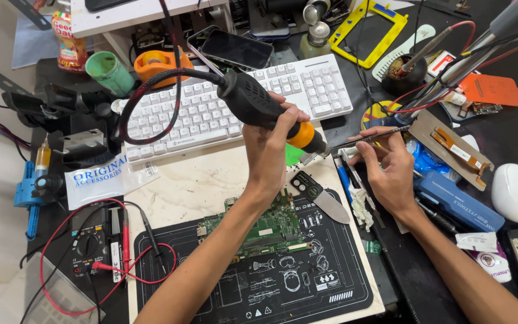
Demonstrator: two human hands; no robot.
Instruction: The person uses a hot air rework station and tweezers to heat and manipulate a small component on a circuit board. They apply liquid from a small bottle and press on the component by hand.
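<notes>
Fingers (283, 120) of the left hand (269, 150) are wrapped tight round the black-and-orange hot-air handle (265, 108), nozzle end pointing right and slightly near. Right hand (391, 168) fingers pinch metal tweezers (370, 138), tips aimed left toward the nozzle. The two tool tips nearly meet above a small green piece (294, 155); can't tell if they touch it.

Handle's long axis runs far-left to near-right, its braided cord looping back over the white keyboard (235, 102). Green circuit board (268, 228) lies near-side of both hands, on the black printed work mat (259, 282), directly under the left forearm. Left hand is closer to it. A metal pry blade (322, 198) rests just right of the board.

Packaging and labels:
- clear flat bag with blue lettering (106, 177), left of the marble slab, near the keyboard's left corner
- blue oblong tool case (460, 201), right of the right hand
- orange tag (490, 90), far right
- yellow frame (370, 30), far centre
- orange tape dispenser (162, 63) and green cylinder (110, 72), far left

Multimeter (91, 243) with red leads sits near-left.
</notes>
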